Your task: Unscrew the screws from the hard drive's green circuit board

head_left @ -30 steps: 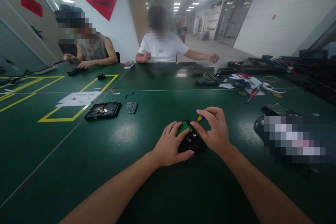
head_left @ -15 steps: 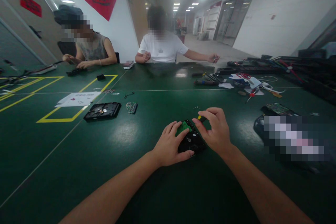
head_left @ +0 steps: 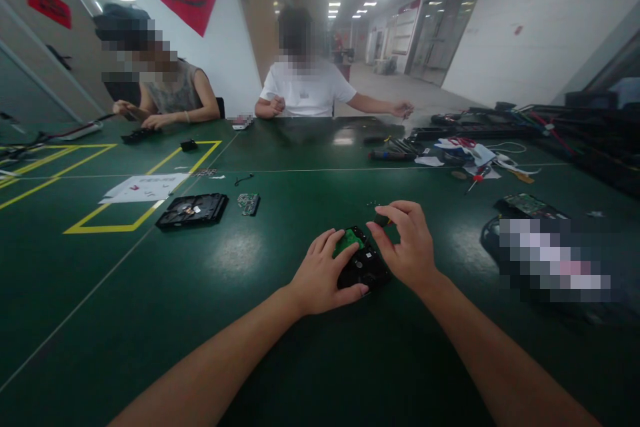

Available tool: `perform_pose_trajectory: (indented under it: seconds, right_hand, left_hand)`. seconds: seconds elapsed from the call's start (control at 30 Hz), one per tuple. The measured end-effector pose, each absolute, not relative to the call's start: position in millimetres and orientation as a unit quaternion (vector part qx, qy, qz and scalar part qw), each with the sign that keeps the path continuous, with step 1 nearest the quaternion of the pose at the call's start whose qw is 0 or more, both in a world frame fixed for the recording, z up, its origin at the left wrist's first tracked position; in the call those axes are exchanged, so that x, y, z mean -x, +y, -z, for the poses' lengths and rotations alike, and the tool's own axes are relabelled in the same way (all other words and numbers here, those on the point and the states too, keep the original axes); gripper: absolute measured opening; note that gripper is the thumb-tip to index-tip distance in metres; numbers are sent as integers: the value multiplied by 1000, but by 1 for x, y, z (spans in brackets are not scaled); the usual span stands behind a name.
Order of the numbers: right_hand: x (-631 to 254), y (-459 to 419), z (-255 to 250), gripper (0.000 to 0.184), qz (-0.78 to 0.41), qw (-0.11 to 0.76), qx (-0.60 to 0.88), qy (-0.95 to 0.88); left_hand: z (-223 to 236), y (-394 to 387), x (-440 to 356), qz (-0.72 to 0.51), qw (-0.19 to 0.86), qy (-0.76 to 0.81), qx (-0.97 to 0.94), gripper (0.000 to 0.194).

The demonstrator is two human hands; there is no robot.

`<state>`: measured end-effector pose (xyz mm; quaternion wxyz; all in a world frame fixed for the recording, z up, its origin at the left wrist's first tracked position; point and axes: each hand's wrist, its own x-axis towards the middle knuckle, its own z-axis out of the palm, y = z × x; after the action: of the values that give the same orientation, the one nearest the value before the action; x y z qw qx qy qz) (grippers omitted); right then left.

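Observation:
A black hard drive (head_left: 364, 272) with a green circuit board lies on the table in front of me. Across its left side rests my left hand (head_left: 320, 275), fingers over the green board and thumb along the near edge, gripping it. My right hand (head_left: 409, 240) pinches the dark handle of a small screwdriver (head_left: 383, 219) above the drive's right side. The fingers partly hide the tool, and whether its tip touches a screw cannot be made out. Several tiny screws (head_left: 373, 203) lie just beyond the drive.
To the left are a black drive casing (head_left: 193, 211), a small circuit board (head_left: 249, 204) and a paper sheet (head_left: 145, 188). Hand tools (head_left: 395, 151) and cables lie at the back right, with another board (head_left: 533, 205) nearer. Two people sit across the green table (head_left: 150, 307).
The screwdriver handle has turned between my right fingers, its yellow part now mostly out of sight. My left hand stays on the hard drive. The whole view has shifted slightly.

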<state>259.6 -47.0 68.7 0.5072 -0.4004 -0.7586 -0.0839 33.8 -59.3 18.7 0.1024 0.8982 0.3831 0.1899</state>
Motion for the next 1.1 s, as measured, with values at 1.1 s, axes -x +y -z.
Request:
perform_pose_trajectory:
  seconds: [1.1]
  right_hand:
    - [-258,-48,-66,47,69,497,414,-760]
  left_hand:
    - [-18,-59,-33,-197,111,382,-896,89]
